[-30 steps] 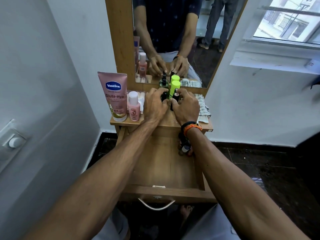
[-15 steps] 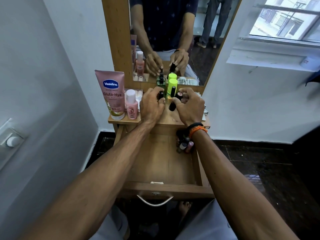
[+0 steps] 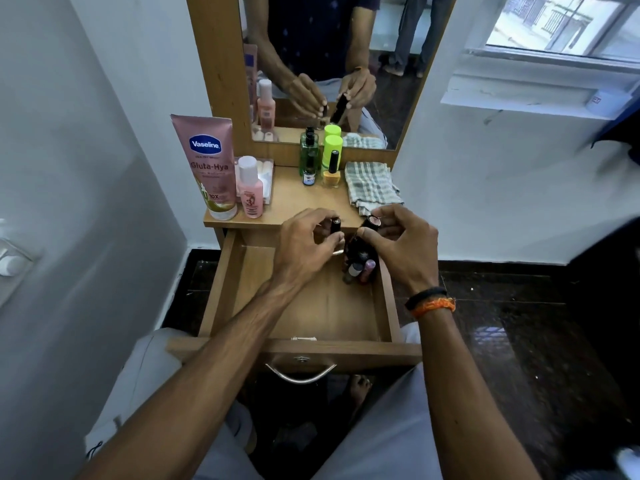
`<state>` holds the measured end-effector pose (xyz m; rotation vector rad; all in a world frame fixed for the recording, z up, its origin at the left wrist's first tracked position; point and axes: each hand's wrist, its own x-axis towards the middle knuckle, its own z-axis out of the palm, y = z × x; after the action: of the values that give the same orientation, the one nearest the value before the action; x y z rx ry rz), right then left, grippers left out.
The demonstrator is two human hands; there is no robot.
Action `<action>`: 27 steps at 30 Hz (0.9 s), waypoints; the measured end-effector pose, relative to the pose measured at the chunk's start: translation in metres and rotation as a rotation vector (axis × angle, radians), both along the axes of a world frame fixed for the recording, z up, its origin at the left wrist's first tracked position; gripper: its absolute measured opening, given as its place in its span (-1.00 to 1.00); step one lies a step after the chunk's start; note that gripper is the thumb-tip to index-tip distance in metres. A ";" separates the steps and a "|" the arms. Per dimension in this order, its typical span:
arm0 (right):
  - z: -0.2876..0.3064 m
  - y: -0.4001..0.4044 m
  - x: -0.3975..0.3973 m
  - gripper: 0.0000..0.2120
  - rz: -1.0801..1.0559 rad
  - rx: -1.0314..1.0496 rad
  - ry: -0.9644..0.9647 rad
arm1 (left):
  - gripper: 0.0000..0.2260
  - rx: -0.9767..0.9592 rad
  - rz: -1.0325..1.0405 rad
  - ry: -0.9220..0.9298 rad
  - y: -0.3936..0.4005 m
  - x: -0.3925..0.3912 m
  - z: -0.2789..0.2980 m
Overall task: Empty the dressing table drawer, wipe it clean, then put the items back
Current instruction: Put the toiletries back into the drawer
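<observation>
The wooden drawer [image 3: 298, 306] is pulled out below the dressing table top [image 3: 304, 199]. My left hand [image 3: 304, 247] pinches a small dark-capped bottle [image 3: 335, 226] over the drawer's back. My right hand [image 3: 403, 244] grips a dark tube [image 3: 367, 227] just above a cluster of small bottles [image 3: 360, 270] standing in the drawer's back right corner. On the top stand a pink Vaseline tube [image 3: 209, 164], a small pink bottle [image 3: 250, 188], a green bottle [image 3: 308, 157], a lime-capped bottle [image 3: 333, 145], a yellow nail polish [image 3: 332, 173] and a folded checked cloth [image 3: 372, 183].
A mirror [image 3: 329, 64] rises behind the table top. White walls close in on both sides, with a window ledge [image 3: 536, 91] at the right. The floor [image 3: 502, 323] is dark tile. The drawer's metal handle [image 3: 300, 374] sits above my knees.
Both hands have drawn back from the bottles on the table top, each carrying a small dark item, and now hover over the back of the drawer.
</observation>
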<state>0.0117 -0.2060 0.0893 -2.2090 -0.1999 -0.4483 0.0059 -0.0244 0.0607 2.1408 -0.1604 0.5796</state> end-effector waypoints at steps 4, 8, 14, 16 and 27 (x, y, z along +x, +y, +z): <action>-0.014 -0.018 -0.016 -0.71 0.009 -0.047 0.087 | -0.71 -0.036 -0.047 0.117 -0.007 -0.012 -0.016; -0.031 -0.025 -0.026 -0.71 0.005 -0.117 0.161 | -0.72 0.026 -0.086 0.219 -0.014 -0.018 -0.029; -0.050 -0.027 -0.031 -0.71 -0.015 -0.209 0.222 | -0.72 0.131 -0.123 0.353 -0.022 -0.015 -0.042; -0.054 -0.028 -0.029 -0.70 -0.020 -0.224 0.236 | -0.71 0.154 -0.123 0.364 -0.023 -0.014 -0.045; -0.067 -0.026 -0.020 -0.68 -0.018 -0.251 0.233 | -0.72 0.171 -0.144 0.361 -0.032 -0.009 -0.047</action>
<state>-0.0080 -0.2323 0.0222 -2.4886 -0.1157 -0.1792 -0.0028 -0.0568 0.0138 2.3367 -0.1662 0.0926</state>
